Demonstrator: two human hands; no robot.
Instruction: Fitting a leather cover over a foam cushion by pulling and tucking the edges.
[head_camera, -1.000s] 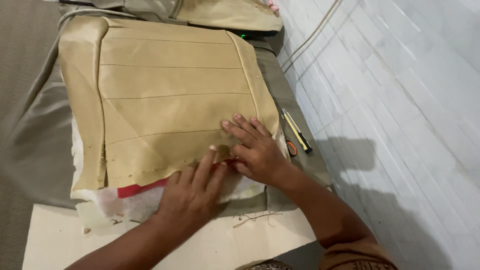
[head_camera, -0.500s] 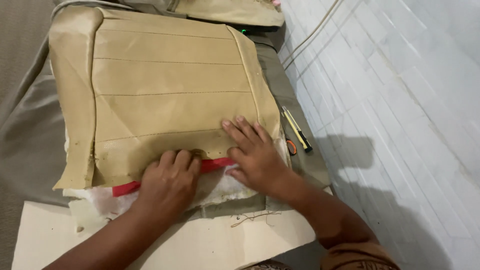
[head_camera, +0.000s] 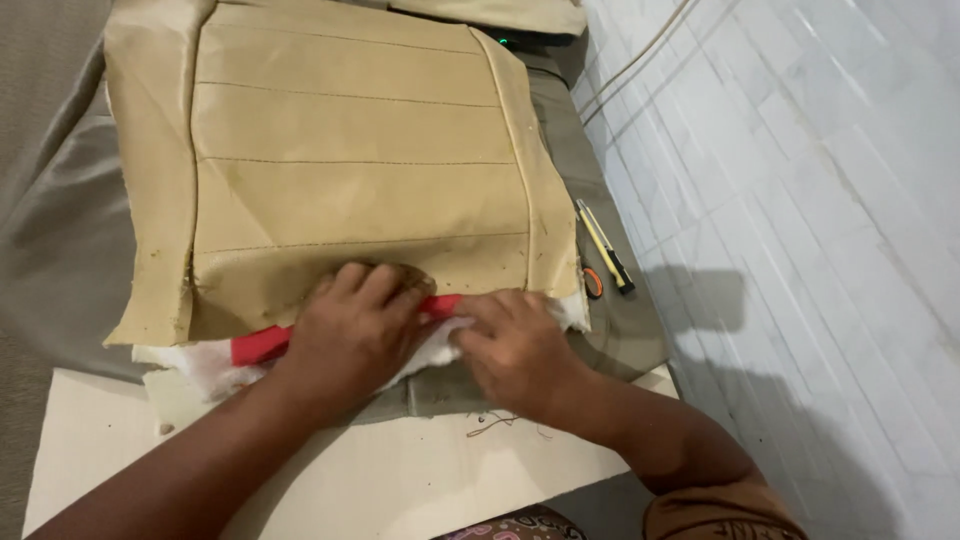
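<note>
A tan stitched seat cover (head_camera: 350, 170) lies flat over white padding (head_camera: 200, 365) on the work surface. A red strip (head_camera: 262, 343) runs along its near edge under the cover. My left hand (head_camera: 355, 325) presses down on the near edge, fingers curled over the red strip and the hem. My right hand (head_camera: 515, 350) rests beside it to the right, fingers closed on the white padding and the red strip's end. The two hands almost touch.
A yellow and black utility knife (head_camera: 603, 246) and a small orange-handled tool (head_camera: 593, 283) lie right of the cover on grey fabric (head_camera: 620, 330). A white tiled wall (head_camera: 800, 200) runs along the right. A pale board (head_camera: 400, 470) lies near me. Cables (head_camera: 640, 55) run at the back.
My right hand slid off the top of the cover down to its near edge beside the left hand. My left hand moved right along the red strip. The view shifted closer.
</note>
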